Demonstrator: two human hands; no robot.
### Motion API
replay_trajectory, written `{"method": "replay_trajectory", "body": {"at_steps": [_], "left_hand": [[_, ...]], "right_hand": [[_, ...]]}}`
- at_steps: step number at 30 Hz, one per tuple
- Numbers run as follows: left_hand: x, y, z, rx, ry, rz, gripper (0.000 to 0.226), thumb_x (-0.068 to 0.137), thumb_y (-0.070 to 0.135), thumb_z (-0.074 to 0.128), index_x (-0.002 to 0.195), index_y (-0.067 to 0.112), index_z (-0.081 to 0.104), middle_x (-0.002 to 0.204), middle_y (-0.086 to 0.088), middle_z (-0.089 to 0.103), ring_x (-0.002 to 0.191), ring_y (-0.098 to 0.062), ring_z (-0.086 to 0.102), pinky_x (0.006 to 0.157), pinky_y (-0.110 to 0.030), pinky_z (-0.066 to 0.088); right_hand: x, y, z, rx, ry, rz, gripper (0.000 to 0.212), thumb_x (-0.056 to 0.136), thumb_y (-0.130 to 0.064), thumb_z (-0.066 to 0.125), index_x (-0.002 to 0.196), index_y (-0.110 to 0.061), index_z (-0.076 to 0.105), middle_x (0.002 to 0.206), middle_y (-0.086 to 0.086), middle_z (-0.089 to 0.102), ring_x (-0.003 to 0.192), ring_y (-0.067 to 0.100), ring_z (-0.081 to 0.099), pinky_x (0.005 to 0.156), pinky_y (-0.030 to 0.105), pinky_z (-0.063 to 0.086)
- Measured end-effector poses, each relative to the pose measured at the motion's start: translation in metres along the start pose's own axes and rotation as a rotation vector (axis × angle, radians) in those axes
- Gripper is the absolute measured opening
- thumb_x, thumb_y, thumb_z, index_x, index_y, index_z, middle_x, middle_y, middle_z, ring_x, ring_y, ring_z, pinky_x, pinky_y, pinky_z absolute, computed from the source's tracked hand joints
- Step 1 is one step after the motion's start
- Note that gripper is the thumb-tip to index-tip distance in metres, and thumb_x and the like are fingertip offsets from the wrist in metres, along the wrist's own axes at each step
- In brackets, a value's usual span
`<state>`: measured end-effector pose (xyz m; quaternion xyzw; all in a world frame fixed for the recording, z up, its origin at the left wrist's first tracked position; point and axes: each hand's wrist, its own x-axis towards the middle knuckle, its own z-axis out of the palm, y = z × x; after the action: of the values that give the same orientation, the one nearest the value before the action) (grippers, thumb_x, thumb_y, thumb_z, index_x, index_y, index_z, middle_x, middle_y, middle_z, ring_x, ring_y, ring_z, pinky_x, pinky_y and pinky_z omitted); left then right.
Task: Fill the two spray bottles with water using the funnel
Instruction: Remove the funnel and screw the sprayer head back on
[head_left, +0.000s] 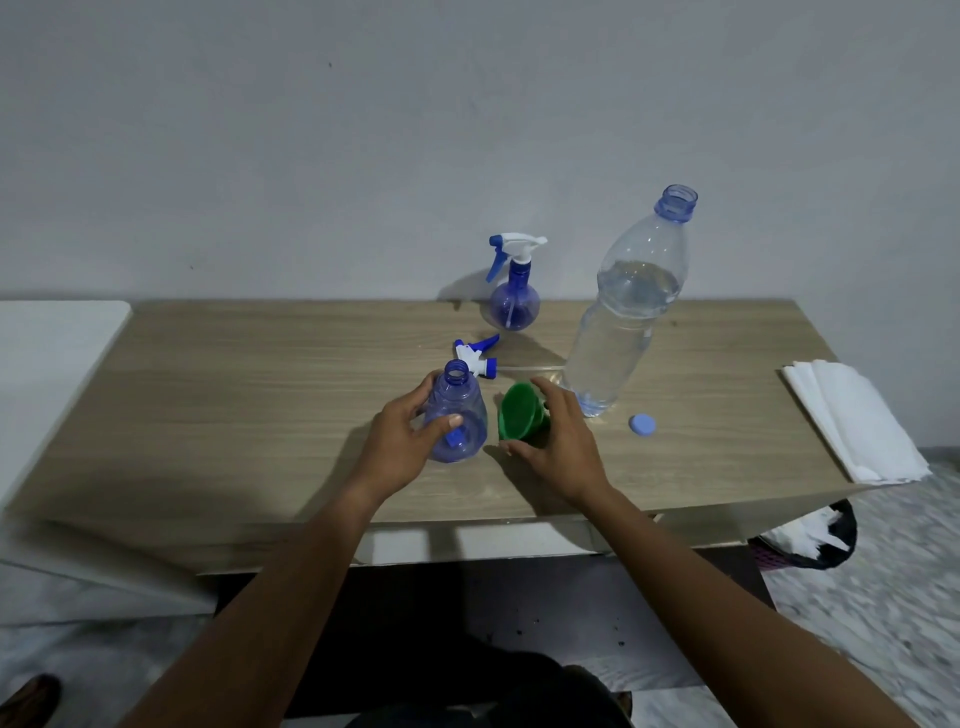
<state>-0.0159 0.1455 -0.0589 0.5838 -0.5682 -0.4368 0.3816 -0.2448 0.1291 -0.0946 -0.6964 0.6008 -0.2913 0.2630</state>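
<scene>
So the left hand is gripping the uncapped spray bottle mid-frame on the tabletop, while the right hand is closing around the green funnel just beside it; the water bottle is standing open to the right.

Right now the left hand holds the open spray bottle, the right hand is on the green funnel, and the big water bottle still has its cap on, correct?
Not quite. The head view shows the big water bottle uncapped; its blue cap lies on the table. The left hand does hold the open spray bottle, and the right hand is on the green funnel.
</scene>
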Motion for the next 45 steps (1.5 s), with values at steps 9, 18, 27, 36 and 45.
{"method": "replay_trajectory", "body": {"at_steps": [9, 18, 27, 36, 45], "left_hand": [[0.003, 0.003, -0.001, 0.034, 0.021, -0.002, 0.06, 0.092, 0.017, 0.071, 0.147, 0.024, 0.048, 0.13, 0.007, 0.065, 0.117, -0.001, 0.058, 0.086, -0.002, 0.043], [0.001, 0.011, 0.003, -0.036, 0.039, -0.036, 0.055, 0.092, 0.002, 0.068, 0.14, 0.023, 0.05, 0.124, 0.001, 0.062, 0.092, 0.031, 0.053, 0.074, 0.003, 0.041], [0.004, 0.001, 0.005, -0.115, 0.044, -0.045, 0.054, 0.091, -0.002, 0.067, 0.135, 0.026, 0.052, 0.122, 0.02, 0.064, 0.109, 0.02, 0.057, 0.084, -0.004, 0.045], [0.007, -0.006, 0.004, -0.091, 0.068, -0.031, 0.056, 0.089, -0.001, 0.07, 0.128, 0.036, 0.055, 0.111, 0.037, 0.067, 0.111, 0.018, 0.057, 0.092, -0.007, 0.043], [0.009, -0.008, 0.001, -0.045, 0.058, 0.004, 0.059, 0.089, 0.007, 0.072, 0.137, 0.031, 0.049, 0.117, 0.022, 0.065, 0.104, 0.021, 0.058, 0.087, 0.0, 0.041]], "right_hand": [[0.08, -0.034, -0.005, 0.032, -0.014, -0.047, 0.04, 0.089, -0.033, 0.076, 0.125, -0.021, 0.066, 0.127, -0.003, 0.066, 0.115, 0.015, 0.06, 0.094, 0.028, 0.047], [0.153, -0.023, 0.021, -0.142, -0.38, 0.124, 0.042, 0.085, -0.03, 0.08, 0.123, -0.016, 0.069, 0.12, 0.001, 0.07, 0.103, 0.017, 0.064, 0.086, 0.028, 0.049], [0.166, -0.019, 0.025, -0.265, -0.501, 0.124, 0.046, 0.081, -0.019, 0.083, 0.126, -0.016, 0.071, 0.124, 0.002, 0.069, 0.099, 0.014, 0.06, 0.082, 0.025, 0.044], [0.144, -0.074, -0.015, 0.098, -0.286, -0.124, 0.023, 0.085, -0.017, 0.078, 0.108, -0.014, 0.076, 0.095, -0.004, 0.073, 0.085, 0.015, 0.065, 0.08, 0.032, 0.051], [0.072, -0.173, -0.124, 0.553, -0.141, -0.378, 0.025, 0.093, -0.005, 0.07, 0.117, -0.009, 0.072, 0.102, 0.015, 0.076, 0.093, 0.055, 0.066, 0.08, 0.062, 0.056]]}}
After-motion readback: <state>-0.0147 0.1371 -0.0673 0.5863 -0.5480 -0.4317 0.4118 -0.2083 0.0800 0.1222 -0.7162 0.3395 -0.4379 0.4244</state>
